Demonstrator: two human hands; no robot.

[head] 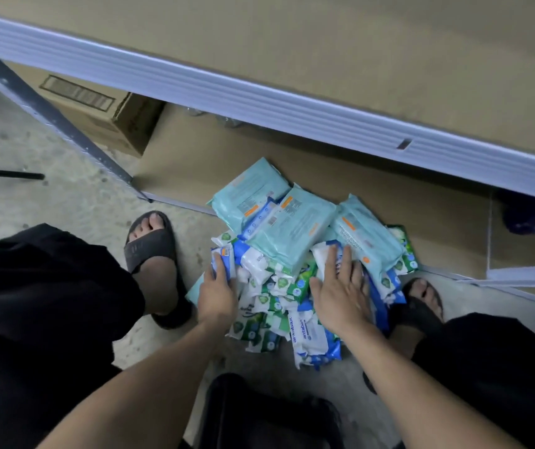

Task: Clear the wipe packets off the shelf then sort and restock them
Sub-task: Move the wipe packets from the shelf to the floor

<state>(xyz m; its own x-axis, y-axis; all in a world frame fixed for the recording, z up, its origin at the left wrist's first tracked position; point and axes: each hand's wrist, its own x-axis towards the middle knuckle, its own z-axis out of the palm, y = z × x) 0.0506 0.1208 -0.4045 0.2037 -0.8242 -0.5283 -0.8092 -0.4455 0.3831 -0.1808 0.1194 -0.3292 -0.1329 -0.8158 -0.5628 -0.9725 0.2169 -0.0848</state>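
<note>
**A:** Where are the wipes?

**B:** One mixed pile [279, 286] on the floor [49, 189] between the person's feet, with its far edge lapping onto the bottom shelf board [195, 150]. Big teal packs [292, 228] lie on top at the back. Small green packets [295, 283] and blue-white ones are underneath and in front.

**A:** Hands?

**B:** The left hand [217, 293] curls round one small blue-white packet [224, 259] at the pile's left edge, fingers wrapped. It looks like a pick for sorting. The right hand [340, 293] lies flat with fingers spread on the pile's right side, touching a blue-white packet and the nearest teal pack. It holds nothing.

**A:** Why flat?

**B:** Probably pinning the heap so it doesn't slide when the left pulls one out — or set to rake. Can't tell which.

**A:** Stage?

**B:** Judging by the heap, clearing is about done. Sorting has barely begun — the types are all mixed. Restock not yet started.

**A:** Anything else?

**B:** A box [97, 115] sits on the same board at left, under the pale rail [259, 102] of the shelf above.
</note>
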